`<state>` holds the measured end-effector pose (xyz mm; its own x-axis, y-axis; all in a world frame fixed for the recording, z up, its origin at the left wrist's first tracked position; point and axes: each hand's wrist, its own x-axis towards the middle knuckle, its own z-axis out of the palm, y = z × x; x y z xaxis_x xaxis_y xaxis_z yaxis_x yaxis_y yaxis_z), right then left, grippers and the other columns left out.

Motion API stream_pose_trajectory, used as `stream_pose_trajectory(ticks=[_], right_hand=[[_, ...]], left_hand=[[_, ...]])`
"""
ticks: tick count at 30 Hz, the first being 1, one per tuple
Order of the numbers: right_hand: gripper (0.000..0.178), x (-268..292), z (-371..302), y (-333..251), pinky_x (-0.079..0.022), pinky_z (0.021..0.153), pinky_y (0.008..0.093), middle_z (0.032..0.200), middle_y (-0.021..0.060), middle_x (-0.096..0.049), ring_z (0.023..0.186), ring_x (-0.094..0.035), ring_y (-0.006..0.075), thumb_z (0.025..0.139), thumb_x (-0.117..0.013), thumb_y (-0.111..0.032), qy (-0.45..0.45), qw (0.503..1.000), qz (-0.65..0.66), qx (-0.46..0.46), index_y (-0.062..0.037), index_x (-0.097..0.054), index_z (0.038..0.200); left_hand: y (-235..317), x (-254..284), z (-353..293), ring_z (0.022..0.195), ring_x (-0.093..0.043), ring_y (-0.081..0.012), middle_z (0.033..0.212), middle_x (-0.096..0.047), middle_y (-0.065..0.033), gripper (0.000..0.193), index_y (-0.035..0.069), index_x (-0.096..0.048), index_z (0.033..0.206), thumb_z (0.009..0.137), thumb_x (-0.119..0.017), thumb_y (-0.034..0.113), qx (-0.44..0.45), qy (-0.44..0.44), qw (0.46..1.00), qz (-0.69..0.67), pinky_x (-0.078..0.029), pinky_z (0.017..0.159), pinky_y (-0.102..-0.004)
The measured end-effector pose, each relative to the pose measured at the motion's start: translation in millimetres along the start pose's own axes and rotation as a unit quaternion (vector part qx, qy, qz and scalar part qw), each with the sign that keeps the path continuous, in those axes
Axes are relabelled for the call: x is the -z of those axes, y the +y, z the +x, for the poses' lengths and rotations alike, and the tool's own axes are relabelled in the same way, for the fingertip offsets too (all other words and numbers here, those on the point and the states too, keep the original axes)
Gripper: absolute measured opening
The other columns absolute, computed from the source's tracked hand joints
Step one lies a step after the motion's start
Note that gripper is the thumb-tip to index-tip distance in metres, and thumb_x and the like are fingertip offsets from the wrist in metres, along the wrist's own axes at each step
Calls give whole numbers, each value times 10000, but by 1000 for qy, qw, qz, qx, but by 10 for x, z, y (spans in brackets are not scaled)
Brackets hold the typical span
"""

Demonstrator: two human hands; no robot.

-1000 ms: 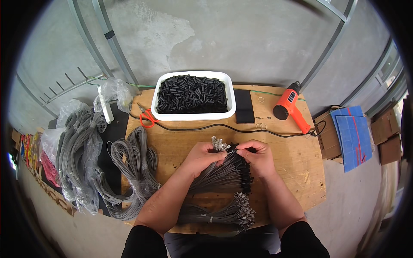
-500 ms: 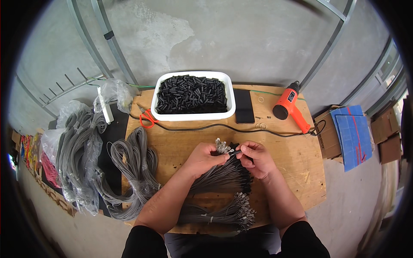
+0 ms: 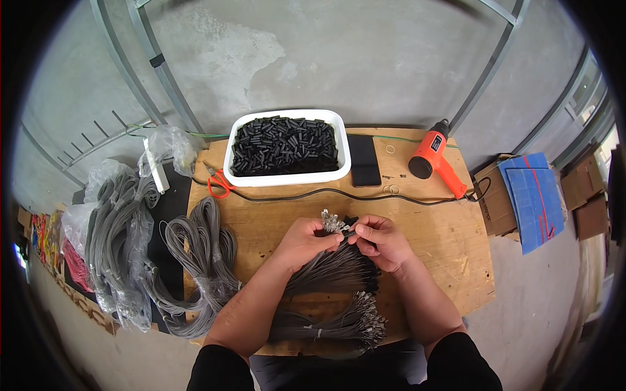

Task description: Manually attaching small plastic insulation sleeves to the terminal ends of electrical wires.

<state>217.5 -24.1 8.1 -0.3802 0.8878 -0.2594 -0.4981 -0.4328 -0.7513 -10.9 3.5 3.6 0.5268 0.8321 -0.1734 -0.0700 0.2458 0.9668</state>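
Note:
My left hand [image 3: 305, 244] is closed round several grey wires whose silvery metal terminals [image 3: 332, 221] stick up past the thumb. Close against it, my right hand [image 3: 381, 242] pinches a short black sleeve [image 3: 351, 234] at the end of one wire. Whether the sleeve fully covers the terminal is hidden by the fingers. Below both hands spreads a fan of grey wires [image 3: 332, 270], with black sleeves along its right end. Nearer my body lies a tied wire bundle [image 3: 306, 326] with bare metal terminals [image 3: 368, 320].
A white tub [image 3: 228, 159] of black sleeves [image 3: 283, 146] stands at the back. Beside it are orange-handled scissors [image 3: 220, 184], a black phone [image 3: 365, 161] and an orange heat gun [image 3: 437, 159]. A black cord [image 3: 313, 193] crosses the wooden table [image 3: 443, 260]. Coiled grey wires [image 3: 205, 247] lie at left.
My right hand has moved slightly left, bringing the black sleeve closer to the terminals in my left hand. The whole view has shifted a little.

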Motion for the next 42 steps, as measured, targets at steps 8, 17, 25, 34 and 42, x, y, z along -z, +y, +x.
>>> stream_pose_trajectory(ticks=[8,17,25,34,42], right_hand=[[125,10,-18,-54,-361,502,197,890,144,-735,534,-455,73,984,-668,-132,-6,1000,0,-3,-13,-674,1021],[108,47,-19,-96,-342,493,204,809,85,-693,539,-457,67,972,-689,-116,45,996,-53,59,-8,-684,976],[126,-25,-36,-90,-390,586,187,811,7,-659,655,-507,43,940,-723,-75,97,975,-139,144,0,-708,1040],[100,-46,-9,29,-498,717,219,862,4,-692,787,-594,50,894,-766,-6,74,949,-258,168,3,-731,988],[95,-78,-21,69,-508,699,213,849,0,-710,767,-604,36,901,-770,-19,84,910,-325,241,-4,-740,989]], left_hand=[[48,-47,-14,737,-597,-80,802,-675,-25,96,-26,-711,927,934,-724,69,-10,4,1000,-16,-485,684,-247],[15,-17,-4,759,-620,-76,839,-704,-25,118,-26,-733,954,923,-751,85,-9,-8,1000,-4,-498,704,-227],[-61,18,22,754,-628,-68,846,-718,-23,202,-23,-758,1075,906,-766,88,-23,32,997,63,-505,690,-229],[-44,-4,18,694,-624,-61,765,-707,-8,136,-6,-757,981,876,-775,79,-25,14,993,117,-496,646,-237],[-13,-57,9,674,-633,-68,750,-711,-18,121,-3,-746,939,860,-786,80,-15,16,989,149,-502,641,-245]])
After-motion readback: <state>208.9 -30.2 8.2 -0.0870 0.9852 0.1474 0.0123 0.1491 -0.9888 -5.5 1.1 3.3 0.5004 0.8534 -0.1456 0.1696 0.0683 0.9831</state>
